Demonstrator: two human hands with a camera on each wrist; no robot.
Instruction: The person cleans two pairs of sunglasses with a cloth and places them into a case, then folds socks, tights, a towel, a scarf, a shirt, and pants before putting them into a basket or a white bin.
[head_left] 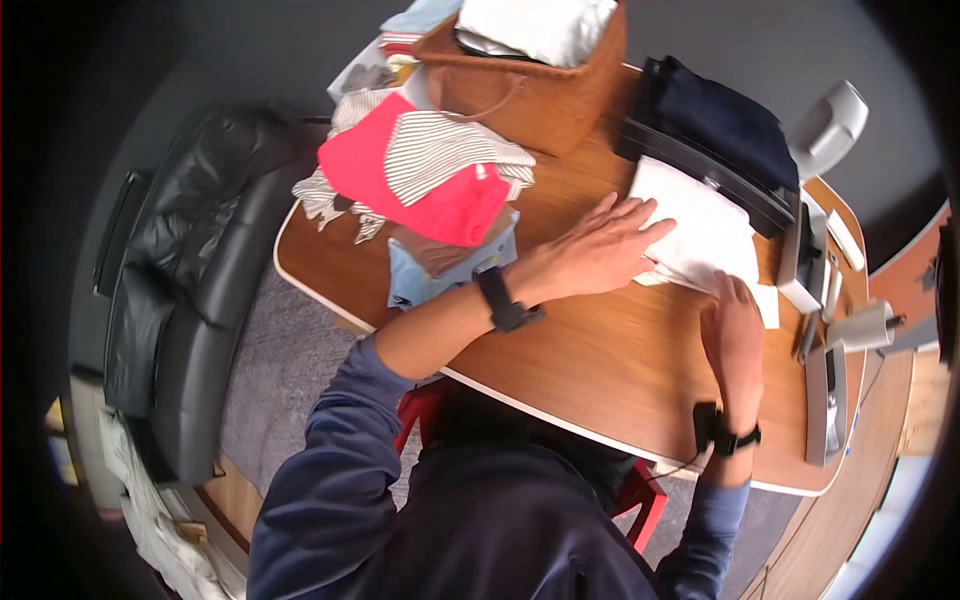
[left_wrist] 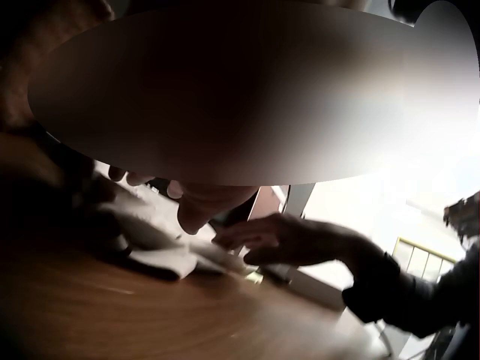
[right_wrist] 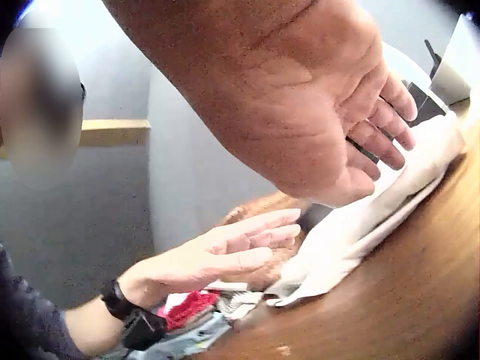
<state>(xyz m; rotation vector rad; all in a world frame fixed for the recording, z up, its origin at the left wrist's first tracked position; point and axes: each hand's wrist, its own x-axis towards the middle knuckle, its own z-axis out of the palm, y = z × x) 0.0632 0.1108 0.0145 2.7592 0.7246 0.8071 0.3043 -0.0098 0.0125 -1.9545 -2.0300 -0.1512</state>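
A folded white cloth (head_left: 695, 225) lies on the wooden table, in front of a black box. My left hand (head_left: 605, 250) has its fingers spread at the cloth's left edge. At the cloth's near right side is my right hand (head_left: 733, 325), fingers extended and slightly bent. In the right wrist view, the right hand (right_wrist: 300, 112) hangs over the white cloth (right_wrist: 337, 240) with relaxed fingers, and the left hand (right_wrist: 217, 251) is flat beside its end. The left wrist view is dark and blurred; the right hand (left_wrist: 281, 238) reaches to the cloth (left_wrist: 161, 259) there.
Striped and red clothes (head_left: 430, 170) are piled at the table's left, over a light blue cloth (head_left: 410, 275). Behind stand a brown basket (head_left: 560, 110) with white fabric and a black box (head_left: 700, 165) with dark clothing. Small boxes and a roll (head_left: 862, 326) line the right edge.
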